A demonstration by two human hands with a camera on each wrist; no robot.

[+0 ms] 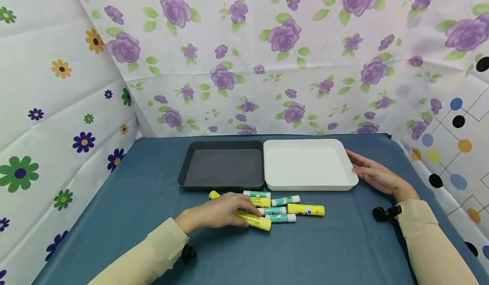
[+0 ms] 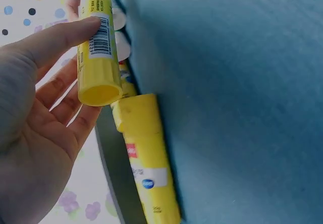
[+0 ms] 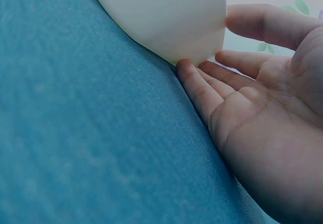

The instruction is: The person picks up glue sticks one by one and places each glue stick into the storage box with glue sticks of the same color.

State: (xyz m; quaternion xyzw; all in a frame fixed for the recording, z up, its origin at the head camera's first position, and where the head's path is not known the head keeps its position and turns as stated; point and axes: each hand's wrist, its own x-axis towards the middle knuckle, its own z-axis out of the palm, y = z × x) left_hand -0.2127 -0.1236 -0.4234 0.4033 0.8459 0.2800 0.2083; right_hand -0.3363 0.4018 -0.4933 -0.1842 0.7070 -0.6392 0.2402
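Note:
My left hand pinches a yellow glue stick between thumb and fingers. In the left wrist view the thumb presses beside the barcode label of this glue stick, and its round end faces the camera. Another yellow glue stick lies on the cloth just by the hand, mostly hidden behind it in the head view. My right hand, fingers extended, touches the right side of a white tray. In the right wrist view its fingertips rest at the tray's corner.
Right of the left hand lie more yellow glue sticks and several smaller green-and-white ones. A black tray stands against the white one, behind the sticks. Blue cloth covers the table; flowered sheets hang around it.

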